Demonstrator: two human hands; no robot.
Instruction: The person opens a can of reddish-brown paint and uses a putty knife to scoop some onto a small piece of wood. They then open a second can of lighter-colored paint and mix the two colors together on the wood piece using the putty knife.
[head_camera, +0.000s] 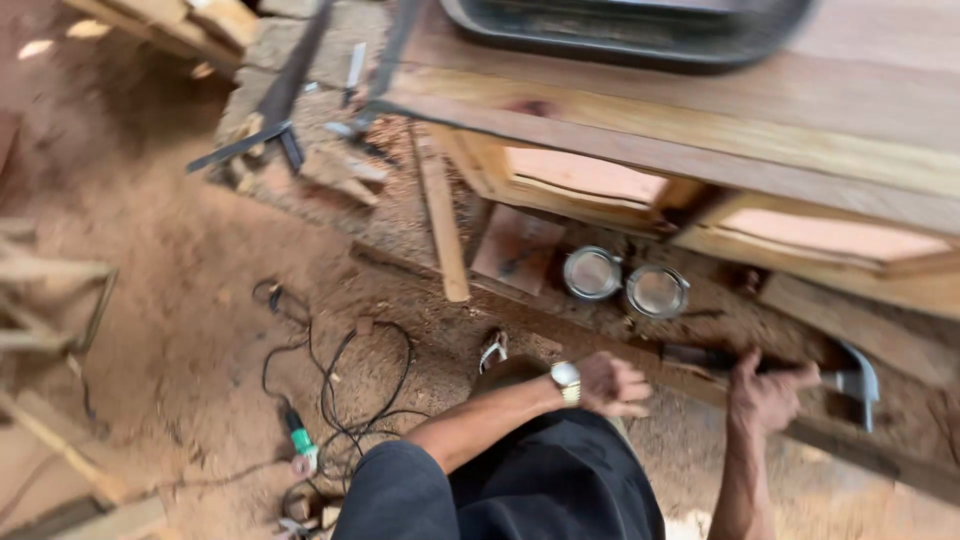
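Gripping hammer (800, 376) right hand (765, 395); left hand (612, 385) empty.

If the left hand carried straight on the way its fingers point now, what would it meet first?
Probably the dark handle of the hammer that the right hand holds; the left hand points right, toward it. Depth is unclear, so it might pass above the long beam instead.
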